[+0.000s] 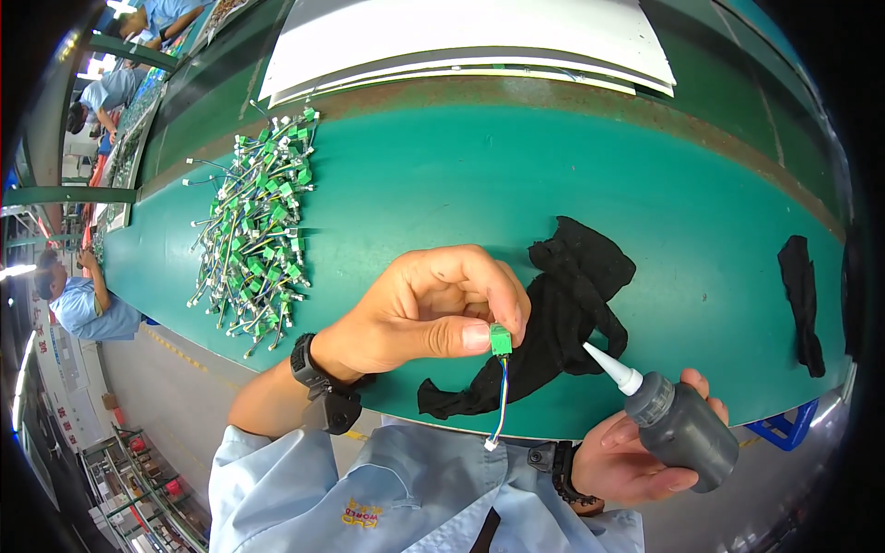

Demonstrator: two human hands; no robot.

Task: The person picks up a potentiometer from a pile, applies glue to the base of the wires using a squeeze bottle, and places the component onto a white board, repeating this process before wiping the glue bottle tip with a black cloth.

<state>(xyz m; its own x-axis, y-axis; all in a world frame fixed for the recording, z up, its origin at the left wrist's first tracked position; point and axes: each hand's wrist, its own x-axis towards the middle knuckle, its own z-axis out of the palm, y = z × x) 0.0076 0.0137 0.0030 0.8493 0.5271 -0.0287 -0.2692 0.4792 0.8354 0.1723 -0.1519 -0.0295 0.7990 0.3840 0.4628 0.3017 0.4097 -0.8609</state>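
A flat green work table [415, 166] fills most of the view, and along its far side lie large flat white sheets [470, 37], stacked on each other. On the left part of the table there is a long, loose pile of green block connectors with thin coloured wires [263, 230], tangled together. A crumpled black cloth [576, 295] lies on the table beyond and between the two hands; the left hand and the thing it holds cover a part of it from view. A second, narrow strip of black cloth [802, 295] lies well apart, near the right edge. At the far left, a co-worker in a light blue shirt [88, 304] sits by the table, and more people are behind.

The left hand [424, 304] has its thumb and forefinger pressed together on one small green block connector [501, 339], held up above the near part of the table. This connector is box-shaped and bright green, with a darker lower end. From it hangs a thin bundle of blue, yellow and white wires [503, 396], slightly curved, which ends in a small white plug [491, 444].

The right hand [636, 461] is closed around a dark grey plastic bottle [687, 433]. The bottle is tilted, and its white cone-shaped nozzle [610, 367] points up and left, apart from the connector.
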